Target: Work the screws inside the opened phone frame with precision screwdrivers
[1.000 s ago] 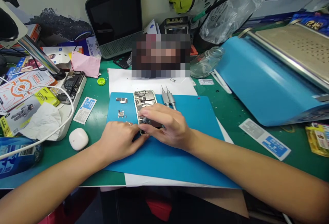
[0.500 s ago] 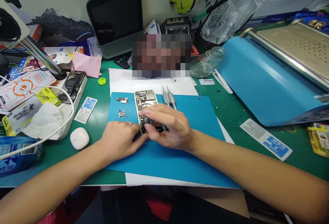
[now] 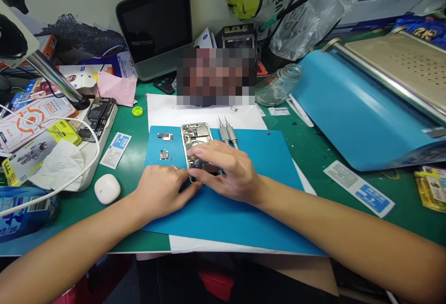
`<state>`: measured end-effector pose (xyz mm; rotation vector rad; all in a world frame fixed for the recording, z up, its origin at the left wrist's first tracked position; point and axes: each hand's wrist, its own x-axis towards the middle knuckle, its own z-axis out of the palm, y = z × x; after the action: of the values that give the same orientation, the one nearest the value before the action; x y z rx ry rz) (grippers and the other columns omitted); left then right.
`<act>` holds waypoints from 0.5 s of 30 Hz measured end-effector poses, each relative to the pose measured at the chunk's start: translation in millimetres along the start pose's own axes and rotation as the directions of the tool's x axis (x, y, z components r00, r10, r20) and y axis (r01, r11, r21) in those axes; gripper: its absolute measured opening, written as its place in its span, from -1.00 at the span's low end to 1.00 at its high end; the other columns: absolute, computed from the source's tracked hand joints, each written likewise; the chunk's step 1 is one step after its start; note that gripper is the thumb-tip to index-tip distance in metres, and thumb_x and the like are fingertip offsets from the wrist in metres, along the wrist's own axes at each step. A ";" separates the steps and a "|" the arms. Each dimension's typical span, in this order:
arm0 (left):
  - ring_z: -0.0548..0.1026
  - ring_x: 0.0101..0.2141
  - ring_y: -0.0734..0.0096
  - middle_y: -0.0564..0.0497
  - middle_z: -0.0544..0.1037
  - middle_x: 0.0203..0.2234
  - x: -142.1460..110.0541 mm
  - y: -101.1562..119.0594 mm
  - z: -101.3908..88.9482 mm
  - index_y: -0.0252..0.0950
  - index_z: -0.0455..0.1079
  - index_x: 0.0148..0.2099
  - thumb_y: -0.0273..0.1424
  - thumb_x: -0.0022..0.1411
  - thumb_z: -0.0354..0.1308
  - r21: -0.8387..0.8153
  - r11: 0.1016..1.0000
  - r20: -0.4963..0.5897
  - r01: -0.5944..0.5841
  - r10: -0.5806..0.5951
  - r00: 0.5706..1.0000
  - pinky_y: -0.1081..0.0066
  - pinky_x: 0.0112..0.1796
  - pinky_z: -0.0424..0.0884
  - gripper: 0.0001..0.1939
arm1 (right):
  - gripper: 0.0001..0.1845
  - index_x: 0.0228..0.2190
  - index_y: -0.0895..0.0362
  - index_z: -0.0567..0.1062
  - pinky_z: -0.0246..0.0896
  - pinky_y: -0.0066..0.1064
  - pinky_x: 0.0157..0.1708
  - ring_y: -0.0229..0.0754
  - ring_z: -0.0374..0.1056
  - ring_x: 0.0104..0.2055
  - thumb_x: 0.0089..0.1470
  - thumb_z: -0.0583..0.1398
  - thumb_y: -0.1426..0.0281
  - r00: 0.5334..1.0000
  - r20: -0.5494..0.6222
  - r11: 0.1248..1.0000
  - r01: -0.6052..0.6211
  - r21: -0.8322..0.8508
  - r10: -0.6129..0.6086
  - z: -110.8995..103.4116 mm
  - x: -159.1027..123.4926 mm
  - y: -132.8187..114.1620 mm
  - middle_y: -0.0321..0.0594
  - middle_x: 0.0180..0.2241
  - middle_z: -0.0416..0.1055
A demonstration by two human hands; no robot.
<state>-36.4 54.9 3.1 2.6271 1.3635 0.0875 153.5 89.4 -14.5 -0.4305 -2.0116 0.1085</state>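
Note:
An opened phone (image 3: pixel 197 131) lies on the blue mat (image 3: pixel 240 211), its inner parts exposed and its lower half largely covered by my hands. My left hand (image 3: pixel 163 188) is closed at the phone's lower left edge, steadying it; the fingertips are partly hidden. Over the lower part of the phone, my right hand (image 3: pixel 226 169) pinches a small upright screwdriver (image 3: pixel 199 163), of which only the dark top shows. Left of the phone lie a small metal bracket (image 3: pixel 165 136) and another small metal part (image 3: pixel 165 155). Two grey-handled tweezers (image 3: pixel 228 133) rest just right of the phone.
A white rounded case (image 3: pixel 107 189) sits left of the mat. Boxes and another opened phone (image 3: pixel 99 115) crowd the left side. A glass jar (image 3: pixel 278 85) and a large blue machine (image 3: pixel 362 118) stand to the right. A screen device (image 3: pixel 155 25) leans at the back.
My right thumb has shifted left around the screwdriver's top. My left hand and the phone have stayed in place; the view has moved very slightly.

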 end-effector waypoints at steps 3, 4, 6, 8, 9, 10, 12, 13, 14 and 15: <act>0.53 -0.53 0.28 -0.01 0.58 -0.52 -0.2 0.3 -0.5 -0.25 0.45 -0.39 -0.10 0.43 -0.03 0.004 1.000 0.004 -0.005 0.005 1.000 0.38 -0.54 -0.10 -0.54 | -0.45 0.15 0.20 0.28 0.57 -0.25 -0.21 -0.10 0.54 -0.16 0.14 0.22 0.59 1.000 -0.008 1.000 -0.013 0.006 0.013 0.0 0.2 0.0 0.01 -0.18 0.58; 0.53 -0.52 0.28 -0.01 0.59 -0.52 -0.2 0.4 -0.6 -0.25 0.45 -0.39 -0.10 0.43 -0.03 0.005 1.000 0.005 -0.008 0.008 1.000 0.38 -0.54 -0.10 -0.54 | -0.45 0.15 0.21 0.28 0.57 -0.25 -0.21 -0.10 0.54 -0.16 0.13 0.20 0.60 1.000 -0.011 1.000 -0.015 0.008 0.015 0.0 0.4 -0.1 0.02 -0.17 0.58; 0.54 -0.52 0.27 -0.01 0.59 -0.51 0.1 0.3 -0.6 -0.25 0.45 -0.39 -0.11 0.43 -0.02 0.000 1.000 -0.002 -0.010 0.010 1.000 0.37 -0.54 -0.10 -0.55 | -0.46 0.15 0.20 0.28 0.58 -0.26 -0.22 -0.10 0.54 -0.16 0.15 0.21 0.57 1.000 -0.009 1.000 -0.008 0.005 0.008 -0.2 0.9 -0.1 0.00 -0.19 0.58; 0.53 -0.53 0.27 -0.01 0.59 -0.52 0.5 0.0 -0.4 -0.25 0.45 -0.41 -0.12 0.42 -0.01 -0.006 1.000 -0.013 -0.007 0.007 1.000 0.37 -0.54 -0.12 -0.56 | -0.46 0.15 0.18 0.28 0.58 -0.27 -0.23 -0.11 0.54 -0.17 0.16 0.25 0.51 1.000 -0.001 1.000 0.001 -0.007 -0.001 -0.3 1.1 0.0 -0.04 -0.22 0.58; 0.53 -0.54 0.28 -0.01 0.58 -0.53 0.7 -0.2 -0.2 -0.25 0.45 -0.42 -0.13 0.42 -0.01 -0.008 1.000 -0.016 -0.006 0.006 1.000 0.37 -0.55 -0.13 -0.56 | -0.45 0.16 0.18 0.27 0.58 -0.28 -0.23 -0.11 0.55 -0.18 0.16 0.26 0.50 1.000 0.001 1.000 0.003 -0.012 -0.003 -0.3 0.9 0.1 -0.05 -0.24 0.59; 0.52 -0.54 0.29 -0.01 0.58 -0.54 0.7 -0.4 -0.1 -0.25 0.44 -0.43 -0.13 0.42 0.00 -0.010 1.000 -0.019 -0.006 0.006 1.000 0.37 -0.55 -0.14 -0.56 | -0.43 0.16 0.17 0.27 0.58 -0.28 -0.23 -0.12 0.55 -0.19 0.16 0.27 0.51 1.000 0.002 1.000 0.000 -0.012 0.000 -0.2 0.4 0.2 -0.07 -0.25 0.59; 0.51 -0.55 0.30 -0.01 0.57 -0.55 0.7 -0.5 0.0 -0.26 0.44 -0.42 -0.12 0.42 0.00 -0.012 1.000 -0.024 -0.008 0.008 1.000 0.37 -0.55 -0.15 -0.56 | -0.40 0.19 0.15 0.25 0.58 -0.30 -0.24 -0.14 0.55 -0.22 0.16 0.26 0.54 1.000 0.000 1.000 -0.017 0.000 0.017 0.2 -1.5 0.2 -0.09 -0.23 0.59; 0.51 -0.56 0.31 0.00 0.56 -0.56 0.5 -0.5 0.0 -0.26 0.44 -0.42 -0.12 0.41 0.00 -0.012 1.000 -0.026 -0.009 0.009 1.000 0.37 -0.55 -0.15 -0.56 | -0.38 0.20 0.14 0.23 0.58 -0.31 -0.24 -0.16 0.56 -0.24 0.16 0.26 0.55 1.000 -0.004 1.000 -0.027 0.007 0.027 0.5 -2.7 0.1 -0.09 -0.21 0.60; 0.51 -0.56 0.31 0.00 0.56 -0.56 0.3 -0.4 0.1 -0.26 0.43 -0.42 -0.11 0.41 0.00 -0.011 1.000 -0.027 -0.010 0.010 1.000 0.37 -0.55 -0.16 -0.56 | -0.37 0.21 0.14 0.22 0.59 -0.34 -0.25 -0.18 0.56 -0.25 0.16 0.26 0.56 0.999 -0.009 0.999 -0.038 0.015 0.038 0.9 -4.1 -0.1 -0.09 -0.19 0.60; 0.51 -0.56 0.31 0.00 0.55 -0.57 0.1 -0.2 0.1 -0.27 0.42 -0.42 -0.11 0.42 0.00 -0.010 1.000 -0.027 -0.011 0.011 1.000 0.38 -0.55 -0.16 -0.55 | -0.36 0.22 0.14 0.22 0.58 -0.36 -0.25 -0.19 0.56 -0.26 0.16 0.26 0.56 0.998 -0.013 0.998 -0.053 0.025 0.054 1.2 -5.5 -0.3 -0.08 -0.17 0.60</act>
<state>-36.5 55.1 3.0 2.6349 1.3538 0.1312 154.6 87.3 -19.6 -0.4686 -1.9838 0.1627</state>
